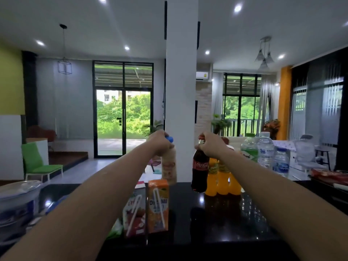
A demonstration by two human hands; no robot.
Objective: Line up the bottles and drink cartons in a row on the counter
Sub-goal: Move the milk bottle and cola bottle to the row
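The left hand [161, 143] grips the neck of a blue-capped beige bottle [169, 169] at the far edge of the black counter [226, 227]. Beside it, the right hand [210, 146] grips the neck of a cola bottle [200, 172]. The cola touches three orange bottles [223, 178], with water bottles [265, 150] further right and two cartons [148, 210] standing nearer.

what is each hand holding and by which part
The left hand grips the beige bottle at its top, just below the blue cap. The right hand grips the cola bottle by its neck, below the red cap.
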